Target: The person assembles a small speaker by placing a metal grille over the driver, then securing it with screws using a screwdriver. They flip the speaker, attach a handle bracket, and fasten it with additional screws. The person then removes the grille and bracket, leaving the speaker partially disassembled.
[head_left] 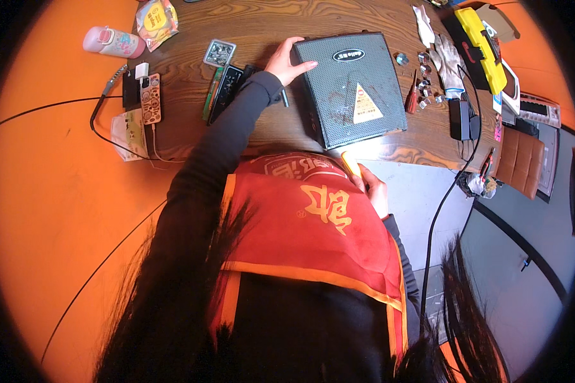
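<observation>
Clearly, the grey perforated box (348, 76) bears a pale triangular label (367, 106).

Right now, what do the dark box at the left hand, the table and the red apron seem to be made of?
Dark box: perhaps painted metal, or plastic; its matte-looking face seems finely perforated or dotted.
Table: wood or wood-look laminate, slightly glossy, with visible grain.
Red apron: probably synthetic fabric, smooth and faintly shiny, draping softly.

Brown wood-grained table (243, 22) — orange surface (51, 166) leftward, grey surface (524, 223) rightward.
</observation>
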Tool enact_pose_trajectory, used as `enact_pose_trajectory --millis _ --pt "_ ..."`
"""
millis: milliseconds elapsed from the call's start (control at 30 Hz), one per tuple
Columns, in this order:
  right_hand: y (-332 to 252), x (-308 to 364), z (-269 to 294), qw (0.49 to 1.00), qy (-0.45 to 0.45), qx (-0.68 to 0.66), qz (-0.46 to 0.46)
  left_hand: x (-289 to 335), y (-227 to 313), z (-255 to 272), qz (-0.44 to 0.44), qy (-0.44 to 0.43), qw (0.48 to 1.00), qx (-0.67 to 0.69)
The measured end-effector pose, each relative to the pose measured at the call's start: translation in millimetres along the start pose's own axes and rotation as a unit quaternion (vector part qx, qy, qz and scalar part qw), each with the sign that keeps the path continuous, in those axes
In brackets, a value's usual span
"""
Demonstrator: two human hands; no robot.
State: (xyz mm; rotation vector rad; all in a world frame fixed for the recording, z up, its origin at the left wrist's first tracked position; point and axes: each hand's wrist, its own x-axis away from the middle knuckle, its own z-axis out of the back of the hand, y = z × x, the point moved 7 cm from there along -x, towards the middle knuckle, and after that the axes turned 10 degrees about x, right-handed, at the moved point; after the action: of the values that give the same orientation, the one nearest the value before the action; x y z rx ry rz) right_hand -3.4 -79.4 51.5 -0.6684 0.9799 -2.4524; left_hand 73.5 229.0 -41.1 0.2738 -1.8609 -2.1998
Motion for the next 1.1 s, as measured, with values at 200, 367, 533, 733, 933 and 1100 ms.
enact_pose_trajectory --millis 200,367,533,733,933,1100 --pt "-6 -20 -13 0.997 -0.012 0.068 0.029 7 9 2 -0.02 0.037 0.998 -0.042" --pt "10 -5 5 1.0 0.005 0.028 0.009 34 21 2 -0.043 0.09 0.994 -0.051" --pt "53 23 41 0.992 0.081 -0.01 -0.101 78 20 3 -0.004 0.133 0.99 -0.044" --pt "60 23 74 0.978 0.185 0.041 -0.088 110 34 25 0.098 0.154 0.975 -0.124" --pt "67 -5 88 0.967 0.237 -0.01 -0.096 18 82 -16 -0.047 0.048 0.971 -0.228" --pt "89 -24 82 0.954 0.175 -0.131 -0.205 -22 103 -105 -0.113 -0.089 0.886 -0.441"
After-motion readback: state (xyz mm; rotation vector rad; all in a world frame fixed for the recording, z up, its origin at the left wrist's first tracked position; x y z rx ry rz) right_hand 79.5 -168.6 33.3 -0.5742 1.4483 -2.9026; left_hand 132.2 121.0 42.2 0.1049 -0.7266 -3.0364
